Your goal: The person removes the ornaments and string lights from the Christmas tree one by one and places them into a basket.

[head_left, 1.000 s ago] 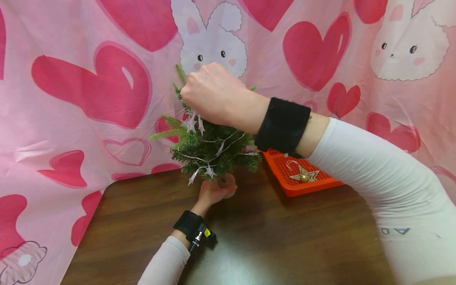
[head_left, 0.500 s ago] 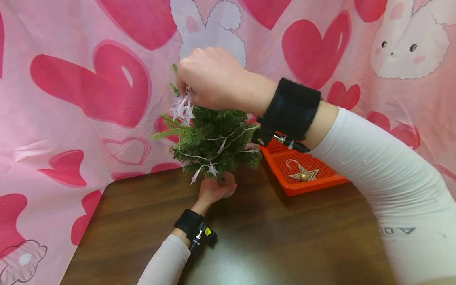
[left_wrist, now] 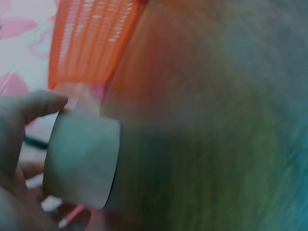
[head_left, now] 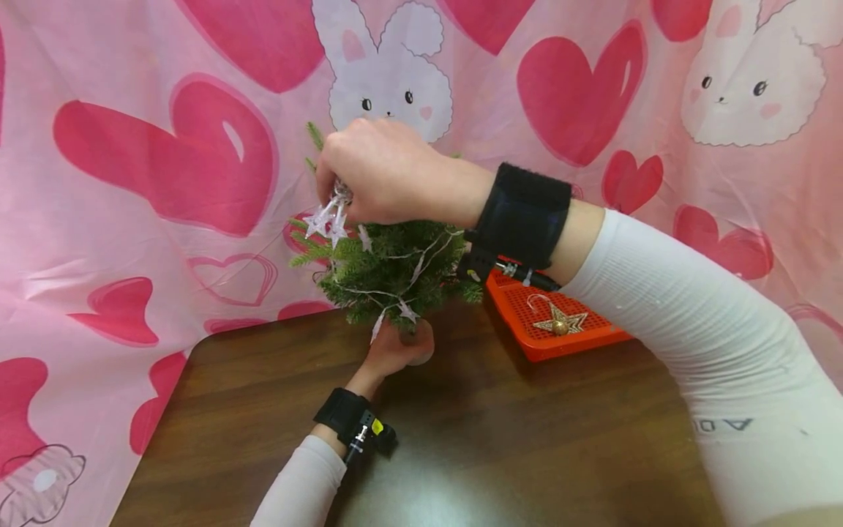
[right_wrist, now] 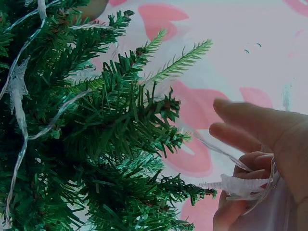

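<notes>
the right hand (head_left: pixel 385 176) curls fingers round star lights (head_left: pixel 325 222) beside the tree (head_left: pixel 388 274); the left hand (head_left: pixel 386 353) grips its base (left_wrist: pixel 82 159). the lights look light, limp, best pinched along their wire (right_wrist: pixel 216 148).

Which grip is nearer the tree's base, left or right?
Left. The left grip holds the tree's base; the right grip is well above it, by the upper branches, holding star lights.

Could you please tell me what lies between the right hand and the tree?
The right wrist view shows a clear wire and a star light between them.
</notes>
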A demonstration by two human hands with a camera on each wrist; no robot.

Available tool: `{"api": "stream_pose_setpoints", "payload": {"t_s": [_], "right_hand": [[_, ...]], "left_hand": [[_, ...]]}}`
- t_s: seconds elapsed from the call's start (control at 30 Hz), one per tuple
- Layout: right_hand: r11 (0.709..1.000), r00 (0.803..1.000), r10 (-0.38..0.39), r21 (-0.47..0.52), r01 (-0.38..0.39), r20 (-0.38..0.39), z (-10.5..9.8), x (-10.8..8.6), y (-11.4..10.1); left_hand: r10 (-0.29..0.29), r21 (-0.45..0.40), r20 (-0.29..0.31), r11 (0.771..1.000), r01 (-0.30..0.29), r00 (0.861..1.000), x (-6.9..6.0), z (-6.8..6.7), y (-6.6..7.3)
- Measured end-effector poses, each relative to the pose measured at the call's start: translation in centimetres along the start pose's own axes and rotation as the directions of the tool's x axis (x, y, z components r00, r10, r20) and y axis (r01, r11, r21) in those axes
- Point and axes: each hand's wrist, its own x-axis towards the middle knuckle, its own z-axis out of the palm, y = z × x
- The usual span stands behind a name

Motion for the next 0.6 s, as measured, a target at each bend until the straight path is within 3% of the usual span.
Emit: {"api": "stream_pose_setpoints", "payload": {"t_s": [0.07, 0.1, 0.2, 0.33, 0.6], "right_hand": [[1.000, 1.000, -0.005, 0.001, 0.005, 0.025, 0.0, 0.0, 0.0], [1.000, 0.999, -0.012, -0.003, 0.012, 0.035, 0.0, 0.0, 0.0], [0.999, 0.996, -0.046, -0.022, 0.048, 0.070, -0.1, -0.1, -0.1], [0.987, 0.989, -0.116, -0.105, 0.125, 0.089, 0.1, -0.3, -0.2], [0.926, 0.984, -0.178, -0.335, 0.176, 0.026, 1.5, -0.4, -0.6]], "left_hand": [[0.037, -0.121, 0.055, 0.992, -0.030, 0.998, 0.1, -0.6, -0.2], [0.026, -0.152, 0.082, 0.988, -0.013, 0.996, 0.2, -0.8, -0.3], [-0.087, -0.109, 0.105, 0.989, 0.098, 0.991, 0.0, -1.2, -0.2], [-0.186, -0.047, 0.082, 0.981, 0.191, 0.979, -0.3, -1.3, 0.2], [-0.146, -0.002, 0.062, 0.989, 0.146, 0.987, -0.2, -1.0, 0.2]]}}
